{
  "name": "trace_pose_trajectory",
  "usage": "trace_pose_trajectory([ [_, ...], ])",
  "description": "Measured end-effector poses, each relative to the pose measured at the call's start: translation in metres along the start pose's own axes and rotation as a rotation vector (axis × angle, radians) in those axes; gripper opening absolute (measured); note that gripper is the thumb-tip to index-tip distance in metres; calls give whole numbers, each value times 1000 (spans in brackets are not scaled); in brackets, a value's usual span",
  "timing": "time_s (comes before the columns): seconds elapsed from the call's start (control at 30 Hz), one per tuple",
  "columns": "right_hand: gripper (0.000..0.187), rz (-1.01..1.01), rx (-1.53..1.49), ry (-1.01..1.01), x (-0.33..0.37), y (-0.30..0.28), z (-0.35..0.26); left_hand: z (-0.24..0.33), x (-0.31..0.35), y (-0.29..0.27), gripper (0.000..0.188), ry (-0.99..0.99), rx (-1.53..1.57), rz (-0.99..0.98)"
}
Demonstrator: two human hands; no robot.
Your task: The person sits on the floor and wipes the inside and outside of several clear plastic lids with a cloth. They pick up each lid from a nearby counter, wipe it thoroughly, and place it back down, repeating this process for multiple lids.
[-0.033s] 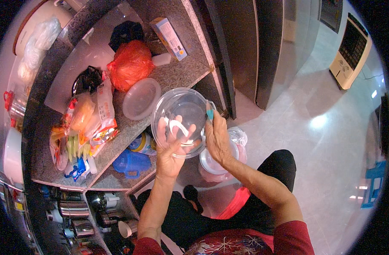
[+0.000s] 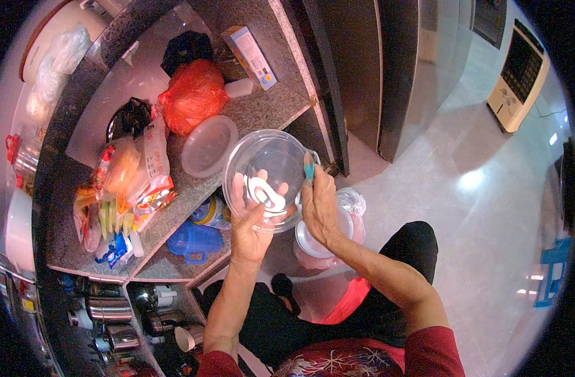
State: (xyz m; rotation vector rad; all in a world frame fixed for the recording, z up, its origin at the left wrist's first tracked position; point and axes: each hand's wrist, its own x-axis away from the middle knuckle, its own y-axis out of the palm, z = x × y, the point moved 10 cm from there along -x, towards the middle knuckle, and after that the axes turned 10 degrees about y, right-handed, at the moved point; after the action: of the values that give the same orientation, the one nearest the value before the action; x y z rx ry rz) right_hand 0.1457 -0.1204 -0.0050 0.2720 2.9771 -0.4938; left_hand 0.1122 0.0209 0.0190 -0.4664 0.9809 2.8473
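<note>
A clear round plastic container (image 2: 276, 151) is held up in front of me, tilted. My left hand (image 2: 255, 217) supports it from below and behind, its fingers showing through the clear wall. At the container's right rim, my right hand (image 2: 320, 201) is closed, with a small teal piece (image 2: 309, 170) showing by its fingertips. What that piece belongs to is hidden. White glints lie across the container's lower part. Beyond it, on the stone shelf, rests a translucent round lid (image 2: 207, 147).
On the shelf are a red plastic bag (image 2: 195, 97), a blue-and-white box (image 2: 251, 58) and several food packets (image 2: 121, 173). A blue plastic jug (image 2: 194, 242) stands lower down. White tubs (image 2: 325, 242) sit beside my knee. A cooler (image 2: 519, 78) stands at far right.
The container has tilted slightly, and the white glints on it have shifted and spread. My right hand has moved very slightly at the rim.
</note>
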Motion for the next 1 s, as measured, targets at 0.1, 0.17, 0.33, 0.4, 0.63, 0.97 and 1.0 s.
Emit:
trace_pose_trajectory([
  [0.1, 50, 157, 226, -427, 34, -3, -44, 1, -1, -3, 63, -15, 30, 101],
  [0.17, 47, 21, 236, -606, 54, 11, -62, -4, 1, -14, 59, -18, -102, 149],
  [0.33, 45, -92, 262, -741, 59, 17, -82, -14, 8, -30, 53, -83, -56, 206],
  [0.4, 46, -45, 263, -701, 45, 9, -83, -13, 6, -25, 52, -80, -67, 192],
  [0.63, 50, 220, 123, -435, -20, -27, -42, -17, 10, 7, 65, -156, 134, 26],
  [0.97, 40, -124, 205, -788, 53, 16, -91, -36, 24, -6, 71, -269, 218, 166],
  [1.0, 39, -164, 245, -820, 63, 19, -91, -34, 25, -6, 71, -268, 298, 182],
])
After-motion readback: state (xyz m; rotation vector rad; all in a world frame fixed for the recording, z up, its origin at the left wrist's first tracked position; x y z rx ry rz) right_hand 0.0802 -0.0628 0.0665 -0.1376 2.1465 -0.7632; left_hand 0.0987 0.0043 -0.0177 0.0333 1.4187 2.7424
